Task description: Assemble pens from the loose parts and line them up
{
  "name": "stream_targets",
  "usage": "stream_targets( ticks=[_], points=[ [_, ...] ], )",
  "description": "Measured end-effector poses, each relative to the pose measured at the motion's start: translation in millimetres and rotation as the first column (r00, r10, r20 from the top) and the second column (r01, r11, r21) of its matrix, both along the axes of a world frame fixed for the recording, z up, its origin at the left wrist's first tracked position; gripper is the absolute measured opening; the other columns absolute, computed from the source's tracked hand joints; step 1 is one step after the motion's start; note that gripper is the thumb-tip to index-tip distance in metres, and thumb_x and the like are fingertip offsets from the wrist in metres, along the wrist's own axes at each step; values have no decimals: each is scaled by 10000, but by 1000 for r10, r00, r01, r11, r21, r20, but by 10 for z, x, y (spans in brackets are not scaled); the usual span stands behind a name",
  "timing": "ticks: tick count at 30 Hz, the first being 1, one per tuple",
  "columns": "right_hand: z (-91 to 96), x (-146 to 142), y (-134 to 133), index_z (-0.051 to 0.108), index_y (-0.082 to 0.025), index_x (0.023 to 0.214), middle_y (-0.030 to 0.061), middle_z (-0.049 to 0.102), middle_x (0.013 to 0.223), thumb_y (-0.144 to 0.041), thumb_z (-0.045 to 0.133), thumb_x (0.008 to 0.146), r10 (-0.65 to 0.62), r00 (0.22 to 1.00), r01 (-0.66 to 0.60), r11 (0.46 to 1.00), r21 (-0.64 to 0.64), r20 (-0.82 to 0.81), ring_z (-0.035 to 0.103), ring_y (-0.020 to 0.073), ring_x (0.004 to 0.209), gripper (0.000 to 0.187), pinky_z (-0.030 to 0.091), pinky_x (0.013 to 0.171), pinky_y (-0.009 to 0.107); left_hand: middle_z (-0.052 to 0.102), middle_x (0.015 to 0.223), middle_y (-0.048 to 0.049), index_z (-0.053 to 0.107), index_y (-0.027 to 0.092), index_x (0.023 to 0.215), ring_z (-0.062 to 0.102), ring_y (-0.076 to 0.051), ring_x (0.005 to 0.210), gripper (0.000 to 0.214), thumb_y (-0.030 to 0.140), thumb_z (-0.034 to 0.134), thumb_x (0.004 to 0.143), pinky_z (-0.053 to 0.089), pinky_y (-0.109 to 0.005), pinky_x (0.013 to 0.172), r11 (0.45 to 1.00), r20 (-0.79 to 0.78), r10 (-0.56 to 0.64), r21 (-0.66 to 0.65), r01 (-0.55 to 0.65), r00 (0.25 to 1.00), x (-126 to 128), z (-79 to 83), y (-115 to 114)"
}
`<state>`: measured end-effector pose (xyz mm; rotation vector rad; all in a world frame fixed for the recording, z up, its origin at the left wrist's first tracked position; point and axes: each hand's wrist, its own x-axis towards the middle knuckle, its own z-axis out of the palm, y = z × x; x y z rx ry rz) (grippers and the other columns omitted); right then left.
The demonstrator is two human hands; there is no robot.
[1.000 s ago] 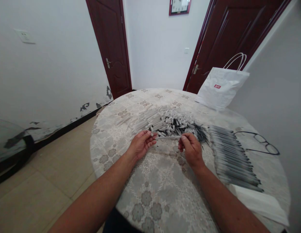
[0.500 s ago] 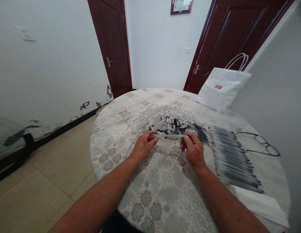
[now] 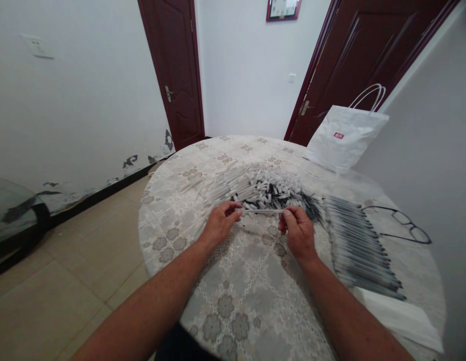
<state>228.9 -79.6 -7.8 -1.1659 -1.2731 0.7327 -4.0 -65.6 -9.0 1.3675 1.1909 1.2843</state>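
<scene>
A slim, pale pen (image 3: 261, 211) lies level between my two hands, just in front of a heap of pen parts. My left hand (image 3: 222, 223) pinches its left end between thumb and fingers. At the other end, my right hand (image 3: 298, 230) grips it with thumb and forefinger. The fingertips cover both ends, so the tip and cap cannot be made out. Behind the hands, the heap holds pale pen barrels (image 3: 233, 183), white caps (image 3: 280, 178) and thin dark refills (image 3: 311, 204). To the right lies a row of pens with dark ends (image 3: 361, 245), side by side.
A round table with a patterned cloth (image 3: 225, 306) carries everything. Eyeglasses (image 3: 404, 220) rest right of the pen row, with a folded white paper or bag (image 3: 400, 318) nearer me. A white carrier bag (image 3: 345, 138) stands at the back right.
My left hand has shifted slightly left along the pen. The right hand keeps its grip, and the view has moved a little.
</scene>
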Motion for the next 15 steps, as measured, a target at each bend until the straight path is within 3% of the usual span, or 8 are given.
stream_targets(
  ticks=[15],
  points=[
    [24, -5, 3, 583, -209, 871, -27, 600, 620, -465, 563, 917, -6, 1000, 7, 1000, 6, -31, 541, 116, 510, 261, 423, 446, 210, 638, 780, -20, 709, 157, 1006, 640, -136, 714, 277, 307, 733, 775, 570, -357, 809, 985, 357, -76, -116, 125, 931, 44, 9, -15]
  ],
)
